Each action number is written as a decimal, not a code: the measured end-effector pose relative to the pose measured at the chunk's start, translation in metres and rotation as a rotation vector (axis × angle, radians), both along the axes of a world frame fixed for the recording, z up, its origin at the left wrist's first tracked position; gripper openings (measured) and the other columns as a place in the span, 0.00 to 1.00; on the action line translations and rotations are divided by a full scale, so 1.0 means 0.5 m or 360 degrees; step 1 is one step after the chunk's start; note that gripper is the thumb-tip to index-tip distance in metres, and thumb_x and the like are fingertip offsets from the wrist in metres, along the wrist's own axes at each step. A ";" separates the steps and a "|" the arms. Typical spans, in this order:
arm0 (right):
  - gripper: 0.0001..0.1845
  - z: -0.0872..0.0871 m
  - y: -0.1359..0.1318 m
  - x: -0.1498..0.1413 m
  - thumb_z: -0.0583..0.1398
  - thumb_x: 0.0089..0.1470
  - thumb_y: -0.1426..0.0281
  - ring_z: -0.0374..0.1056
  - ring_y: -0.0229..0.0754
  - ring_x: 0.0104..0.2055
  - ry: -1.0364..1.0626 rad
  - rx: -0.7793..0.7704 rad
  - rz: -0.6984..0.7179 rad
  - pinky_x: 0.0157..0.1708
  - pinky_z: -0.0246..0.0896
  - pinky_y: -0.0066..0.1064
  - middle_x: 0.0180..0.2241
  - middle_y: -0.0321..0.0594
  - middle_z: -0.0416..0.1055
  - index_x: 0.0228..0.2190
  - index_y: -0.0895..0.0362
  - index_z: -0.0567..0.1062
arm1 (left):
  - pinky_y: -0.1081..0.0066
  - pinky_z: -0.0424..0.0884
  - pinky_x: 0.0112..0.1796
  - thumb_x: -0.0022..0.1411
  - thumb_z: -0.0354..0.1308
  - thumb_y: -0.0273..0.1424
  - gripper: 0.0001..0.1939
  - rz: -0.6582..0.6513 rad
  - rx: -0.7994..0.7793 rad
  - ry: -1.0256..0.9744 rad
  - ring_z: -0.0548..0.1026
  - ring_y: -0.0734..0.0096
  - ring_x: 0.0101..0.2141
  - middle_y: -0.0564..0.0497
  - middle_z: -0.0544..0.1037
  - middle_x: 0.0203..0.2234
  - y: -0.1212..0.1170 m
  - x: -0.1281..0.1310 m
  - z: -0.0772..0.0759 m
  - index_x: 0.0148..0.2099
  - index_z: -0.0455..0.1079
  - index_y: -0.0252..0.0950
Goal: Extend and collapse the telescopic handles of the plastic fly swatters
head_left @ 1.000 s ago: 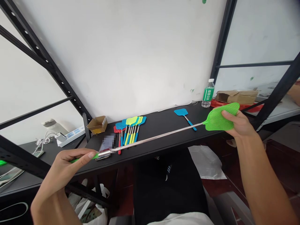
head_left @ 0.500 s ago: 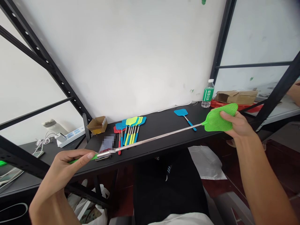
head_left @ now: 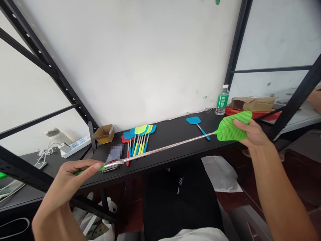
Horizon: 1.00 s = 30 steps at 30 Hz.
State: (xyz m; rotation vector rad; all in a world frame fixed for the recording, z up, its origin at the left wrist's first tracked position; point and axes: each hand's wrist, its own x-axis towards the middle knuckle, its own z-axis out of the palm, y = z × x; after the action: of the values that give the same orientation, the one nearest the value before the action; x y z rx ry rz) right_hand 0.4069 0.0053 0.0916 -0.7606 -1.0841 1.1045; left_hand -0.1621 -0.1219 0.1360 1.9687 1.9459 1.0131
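I hold a green fly swatter (head_left: 165, 147) stretched out above the black table (head_left: 173, 132). My left hand (head_left: 72, 180) is closed round its green handle at the lower left. My right hand (head_left: 250, 132) grips the green mesh head at the right. The long telescopic metal rod runs between the two hands, fully extended. A bunch of several swatters (head_left: 139, 138) with red, blue and yellow-green handles lies on the table behind the rod. One blue swatter (head_left: 197, 123) lies apart, further right.
A small cardboard box (head_left: 104, 133) and a phone (head_left: 114, 155) sit at the table's left end. A water bottle (head_left: 222, 100) stands at the back right by a flat cardboard box (head_left: 253, 103). Black shelf posts (head_left: 298, 97) frame both sides. A power strip (head_left: 75, 146) lies left.
The swatter's head and my right hand have shifted slightly left and up. My left hand has barely moved.
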 end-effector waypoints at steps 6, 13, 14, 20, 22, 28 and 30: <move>0.19 0.007 -0.005 -0.005 0.76 0.36 0.58 0.79 0.54 0.32 -0.0027 -0.0038 -0.0006 0.31 0.79 0.40 0.33 0.44 0.82 0.30 0.54 0.81 | 0.69 0.76 0.37 0.54 0.66 0.50 0.19 -0.0035 -0.0087 -0.0011 0.81 0.54 0.37 0.46 0.85 0.34 0.001 0.009 0.006 0.34 0.83 0.40; 0.18 0.008 -0.006 0.016 0.74 0.42 0.59 0.79 0.53 0.34 -0.0133 -0.0006 -0.0004 0.26 0.76 0.34 0.34 0.45 0.82 0.34 0.55 0.81 | 0.66 0.75 0.46 0.58 0.62 0.50 0.20 -0.0288 -0.0353 0.0059 0.80 0.52 0.45 0.45 0.84 0.44 0.010 0.036 0.010 0.44 0.84 0.43; 0.17 0.007 -0.006 0.021 0.74 0.43 0.59 0.80 0.53 0.35 -0.0144 0.0006 -0.0012 0.26 0.76 0.33 0.35 0.45 0.82 0.34 0.54 0.81 | 0.66 0.75 0.47 0.59 0.62 0.49 0.20 -0.0344 -0.0388 0.0075 0.79 0.53 0.46 0.45 0.84 0.44 0.010 0.040 0.010 0.46 0.83 0.43; 0.16 0.002 -0.009 0.041 0.73 0.44 0.59 0.80 0.55 0.38 -0.0186 -0.0013 0.0008 0.29 0.79 0.36 0.36 0.43 0.82 0.35 0.52 0.82 | 0.77 0.63 0.24 0.67 0.56 0.45 0.24 -0.0567 -0.0674 0.0097 0.67 0.73 0.24 0.55 0.69 0.20 0.016 0.074 0.006 0.57 0.77 0.37; 0.16 0.004 -0.011 0.042 0.73 0.45 0.59 0.80 0.55 0.38 -0.0193 -0.0021 0.0026 0.28 0.79 0.36 0.36 0.43 0.82 0.35 0.52 0.82 | 0.77 0.60 0.23 0.68 0.55 0.45 0.23 -0.0617 -0.0671 0.0090 0.63 0.75 0.23 0.56 0.64 0.19 0.020 0.082 0.004 0.56 0.77 0.36; 0.16 0.004 -0.010 0.037 0.74 0.44 0.59 0.80 0.53 0.36 -0.0157 -0.0040 0.0015 0.28 0.79 0.35 0.35 0.42 0.82 0.34 0.52 0.83 | 0.76 0.57 0.23 0.67 0.56 0.45 0.23 -0.0582 -0.0631 0.0074 0.59 0.76 0.23 0.56 0.64 0.21 0.024 0.079 0.002 0.55 0.78 0.36; 0.16 0.003 -0.008 0.033 0.74 0.42 0.59 0.80 0.51 0.34 -0.0129 -0.0051 -0.0007 0.29 0.79 0.35 0.34 0.41 0.82 0.32 0.52 0.83 | 0.76 0.58 0.24 0.67 0.57 0.44 0.21 -0.0560 -0.0604 0.0096 0.59 0.76 0.24 0.55 0.68 0.22 0.022 0.079 0.003 0.53 0.79 0.36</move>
State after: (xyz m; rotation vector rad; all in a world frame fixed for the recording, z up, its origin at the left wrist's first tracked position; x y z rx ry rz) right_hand 0.4235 0.0013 0.0929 -0.8386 -1.1350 1.0973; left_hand -0.1224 -0.1109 0.1376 2.0296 1.5898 0.4628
